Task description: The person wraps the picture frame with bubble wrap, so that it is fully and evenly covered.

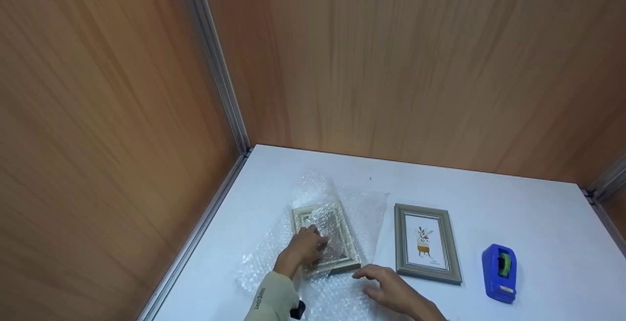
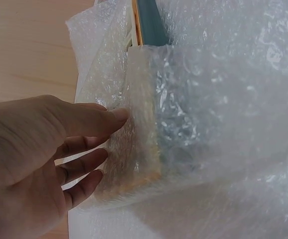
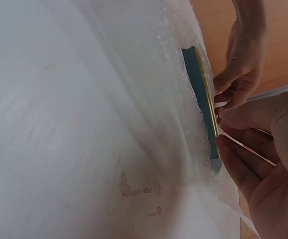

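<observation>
A cream picture frame (image 1: 353, 250) lies on a sheet of bubble wrap (image 1: 332, 291), part of which is folded over its front. Its teal side (image 2: 151, 25) with a gold edge shows in both wrist views. My left hand (image 1: 307, 246) rests on the wrapped front of the frame in the head view, thumb and fingertips at the bubble wrap. Just off the frame's lower right corner is my right hand (image 1: 393, 289), fingers loosely bent with a gap between thumb and index finger. In the right wrist view its fingertips (image 3: 224, 142) are right at the frame's edge.
To the right lies a grey-brown picture frame (image 1: 452, 247) with a potted-plant print. Further right stands a blue tape dispenser (image 1: 494, 282) with a green roll. Wood-grain panels (image 1: 415, 66) rise behind and to the left of the white table (image 1: 538, 213).
</observation>
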`<state>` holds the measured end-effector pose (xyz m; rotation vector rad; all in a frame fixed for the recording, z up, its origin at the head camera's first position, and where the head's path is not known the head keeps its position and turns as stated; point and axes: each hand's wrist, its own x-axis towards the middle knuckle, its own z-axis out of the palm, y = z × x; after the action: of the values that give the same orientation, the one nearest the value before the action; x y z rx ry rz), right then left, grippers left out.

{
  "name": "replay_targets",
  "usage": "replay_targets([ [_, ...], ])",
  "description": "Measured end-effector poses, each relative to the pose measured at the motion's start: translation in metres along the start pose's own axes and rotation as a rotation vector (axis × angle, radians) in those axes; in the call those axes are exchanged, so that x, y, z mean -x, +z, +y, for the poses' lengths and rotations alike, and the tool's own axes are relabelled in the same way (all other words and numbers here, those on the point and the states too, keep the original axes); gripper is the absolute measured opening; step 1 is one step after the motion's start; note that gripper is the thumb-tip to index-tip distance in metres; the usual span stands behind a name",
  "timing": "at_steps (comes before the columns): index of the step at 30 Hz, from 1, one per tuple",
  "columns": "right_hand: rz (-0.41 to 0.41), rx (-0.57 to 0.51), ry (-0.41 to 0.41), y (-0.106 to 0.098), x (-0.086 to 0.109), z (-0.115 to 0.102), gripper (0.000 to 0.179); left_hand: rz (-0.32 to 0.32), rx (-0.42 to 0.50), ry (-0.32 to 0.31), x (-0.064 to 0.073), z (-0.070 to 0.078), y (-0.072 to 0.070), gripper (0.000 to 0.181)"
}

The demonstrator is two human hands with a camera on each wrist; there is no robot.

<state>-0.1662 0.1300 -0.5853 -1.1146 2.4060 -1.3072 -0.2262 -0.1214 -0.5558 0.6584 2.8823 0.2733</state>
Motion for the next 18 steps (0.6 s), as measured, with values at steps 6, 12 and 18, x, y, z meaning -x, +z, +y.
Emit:
replay_targets([
  [6, -0.054, 0.066, -0.034, -0.001, 0.005, -0.003, 0.028, 0.018, -0.022, 0.012, 0.0, 0.0, 0.0, 0.013],
  [12, -0.129, 0.046, 0.007, -0.002, 0.011, -0.003, 0.031, 0.028, -0.012, 0.015, 0.0, -0.001, 0.001, 0.013],
  [18, -0.185, 0.008, -0.017, -0.001, 0.016, -0.003, 0.04, 0.002, 0.042, -0.015, 0.0, 0.0, 0.001, 0.019],
])
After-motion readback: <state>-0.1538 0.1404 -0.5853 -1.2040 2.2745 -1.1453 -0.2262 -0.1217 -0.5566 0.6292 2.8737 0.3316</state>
